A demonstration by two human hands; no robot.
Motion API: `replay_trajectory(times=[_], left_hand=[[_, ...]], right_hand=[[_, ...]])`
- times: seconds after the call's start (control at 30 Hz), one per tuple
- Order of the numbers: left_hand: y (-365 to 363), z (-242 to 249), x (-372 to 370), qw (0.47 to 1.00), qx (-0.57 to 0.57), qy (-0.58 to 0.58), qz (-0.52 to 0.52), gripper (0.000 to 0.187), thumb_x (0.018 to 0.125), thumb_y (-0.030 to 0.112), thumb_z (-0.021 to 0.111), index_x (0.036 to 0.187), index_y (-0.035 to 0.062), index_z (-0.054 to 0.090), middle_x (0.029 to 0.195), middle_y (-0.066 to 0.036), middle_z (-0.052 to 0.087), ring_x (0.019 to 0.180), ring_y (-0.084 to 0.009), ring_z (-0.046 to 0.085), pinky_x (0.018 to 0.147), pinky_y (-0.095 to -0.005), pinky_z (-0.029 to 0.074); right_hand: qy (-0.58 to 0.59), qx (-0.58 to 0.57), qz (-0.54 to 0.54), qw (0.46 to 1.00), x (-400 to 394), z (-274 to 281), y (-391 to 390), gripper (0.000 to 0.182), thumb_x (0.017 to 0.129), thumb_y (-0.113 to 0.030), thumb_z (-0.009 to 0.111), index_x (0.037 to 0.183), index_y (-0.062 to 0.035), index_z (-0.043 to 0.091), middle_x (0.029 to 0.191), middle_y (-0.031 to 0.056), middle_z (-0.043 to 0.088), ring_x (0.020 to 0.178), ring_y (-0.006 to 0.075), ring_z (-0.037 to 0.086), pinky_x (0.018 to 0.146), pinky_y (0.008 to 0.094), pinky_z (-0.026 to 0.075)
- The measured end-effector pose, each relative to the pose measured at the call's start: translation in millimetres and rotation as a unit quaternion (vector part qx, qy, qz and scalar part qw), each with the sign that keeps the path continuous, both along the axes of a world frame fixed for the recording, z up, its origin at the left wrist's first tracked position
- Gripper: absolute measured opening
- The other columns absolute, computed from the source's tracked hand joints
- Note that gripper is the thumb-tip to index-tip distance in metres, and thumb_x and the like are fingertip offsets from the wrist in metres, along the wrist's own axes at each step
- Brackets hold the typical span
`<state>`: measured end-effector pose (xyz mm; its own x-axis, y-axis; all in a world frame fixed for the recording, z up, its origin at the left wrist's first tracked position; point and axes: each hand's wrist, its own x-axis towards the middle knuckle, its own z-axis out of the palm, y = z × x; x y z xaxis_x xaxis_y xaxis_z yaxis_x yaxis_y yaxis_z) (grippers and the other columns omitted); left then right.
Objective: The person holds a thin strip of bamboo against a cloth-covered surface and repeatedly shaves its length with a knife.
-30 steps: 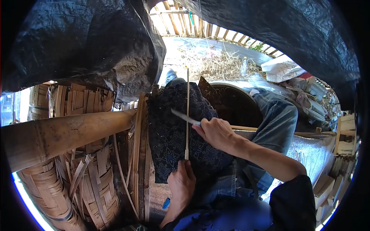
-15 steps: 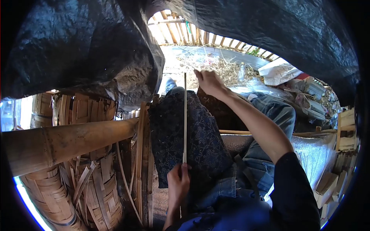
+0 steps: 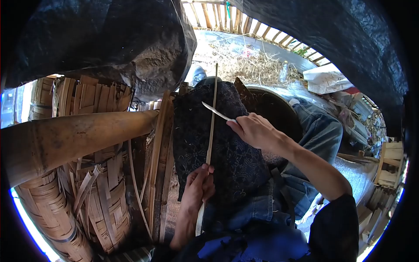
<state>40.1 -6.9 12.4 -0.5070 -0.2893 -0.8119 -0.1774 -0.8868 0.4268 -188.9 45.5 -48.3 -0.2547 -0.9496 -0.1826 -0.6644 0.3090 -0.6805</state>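
Observation:
A long thin bamboo strip [image 3: 212,126] runs upright in the view over a dark patterned cloth [image 3: 238,153] spread on my lap. Lower down, my left hand [image 3: 199,185] pinches the strip, and its tail end comes out below the palm. My right hand [image 3: 257,132] is closed around a knife, with the handle hidden in the fingers. The knife's pale blade [image 3: 218,112] points up and left and crosses the strip around its upper middle.
A thick bamboo pole [image 3: 87,135] juts in from the left above woven bamboo baskets [image 3: 61,214]. Dark plastic sheeting [image 3: 100,43] hangs overhead. Straw [image 3: 244,61] and a clear bottle [image 3: 283,72] lie beyond my legs; wood pieces [image 3: 388,174] are stacked at right.
My right hand has come down and toward me from beyond the strip's far end, and the knife blade now lies across the strip. My left hand still holds the strip.

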Motion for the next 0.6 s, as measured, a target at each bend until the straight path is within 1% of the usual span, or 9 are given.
replay_trajectory(times=[0.17,0.23,0.27,0.37,0.4,0.43,0.5,0.57,0.6], left_hand=[[5,-1,6,1.000,0.022,0.015,0.017,0.027,0.100,0.027,0.039,0.092,0.0058,0.052,0.049,0.006,0.028,0.033,-0.0041,0.023,0.031,-0.0216,0.019],[7,5,7,0.999,0.027,0.010,0.023,0.027,0.100,0.029,0.039,0.092,0.0062,0.050,0.048,0.006,0.027,0.031,-0.0045,0.023,0.030,-0.0216,0.019],[8,8,9,0.999,0.027,0.010,0.021,0.027,0.100,0.029,0.039,0.092,0.0062,0.050,0.048,0.006,0.027,0.031,-0.0045,0.023,0.030,-0.0216,0.019],[15,16,18,0.998,0.051,0.016,0.026,0.027,0.100,0.030,0.041,0.092,0.0063,0.050,0.048,0.006,0.028,0.031,-0.0046,0.025,0.029,-0.0218,0.019],[18,18,23,0.998,0.053,0.017,0.035,0.028,0.100,0.031,0.041,0.091,0.0063,0.051,0.048,0.006,0.028,0.031,-0.0045,0.025,0.029,-0.0218,0.019],[20,21,27,0.997,0.055,0.017,0.045,0.029,0.100,0.032,0.041,0.091,0.0063,0.051,0.048,0.006,0.028,0.031,-0.0045,0.025,0.029,-0.0218,0.020],[22,25,29,0.999,0.041,0.012,0.020,0.029,0.100,0.031,0.042,0.091,0.0056,0.052,0.048,0.005,0.030,0.032,-0.0043,0.026,0.030,-0.0214,0.021],[21,28,29,1.000,0.024,0.002,0.003,0.029,0.100,0.030,0.042,0.091,0.0049,0.052,0.049,0.005,0.032,0.032,-0.0042,0.027,0.030,-0.0210,0.022],[20,30,23,0.998,-0.038,-0.044,-0.033,0.028,0.100,0.029,0.042,0.092,0.0041,0.052,0.050,0.005,0.034,0.034,-0.0041,0.029,0.032,-0.0207,0.023]], right_hand=[[-0.011,-0.037,0.025,0.999,-20,-17,-23,0.055,0.099,-0.033,0.042,0.057,0.0008,0.051,0.045,0.0181,0.050,0.038,0.0316,0.053,0.041,0.0414,0.042],[-0.028,0.018,0.056,0.998,-28,-15,-37,0.056,0.100,-0.034,0.039,0.056,-0.0015,0.051,0.042,0.0145,0.046,0.036,0.0254,0.051,0.040,0.0402,0.042],[-0.059,0.084,0.055,0.993,-31,-12,-44,0.051,0.101,-0.030,0.039,0.062,-0.0001,0.051,0.044,0.0153,0.045,0.034,0.0221,0.044,0.040,0.0387,0.036],[-0.049,0.105,0.013,0.993,-45,-22,-65,0.049,0.102,-0.031,0.036,0.066,-0.0009,0.052,0.042,0.0108,0.043,0.033,0.0182,0.042,0.040,0.0381,0.036],[-0.038,0.115,0.009,0.993,-53,-33,-72,0.048,0.102,-0.032,0.033,0.070,-0.0011,0.052,0.043,0.0074,0.043,0.034,0.0155,0.040,0.040,0.0377,0.038],[-0.041,0.158,0.015,0.986,-62,-43,-80,0.054,0.102,-0.036,0.025,0.064,-0.0056,0.049,0.046,0.0042,0.043,0.036,0.0133,0.040,0.042,0.0354,0.045],[-0.018,0.196,-0.034,0.980,-81,-59,-93,0.053,0.103,-0.036,0.023,0.069,-0.0043,0.050,0.048,0.0041,0.042,0.038,0.0122,0.039,0.037,0.0321,0.042],[-0.011,0.130,-0.104,0.986,-88,-77,-94,0.050,0.103,-0.034,0.021,0.080,-0.0017,0.052,0.049,0.0039,0.042,0.038,0.0152,0.039,0.040,0.0345,0.044],[-0.097,0.114,-0.166,0.975,-84,-62,-91,0.045,0.103,-0.032,0.023,0.095,0.0006,0.052,0.052,0.0062,0.044,0.038,0.0184,0.040,0.043,0.0378,0.045]])
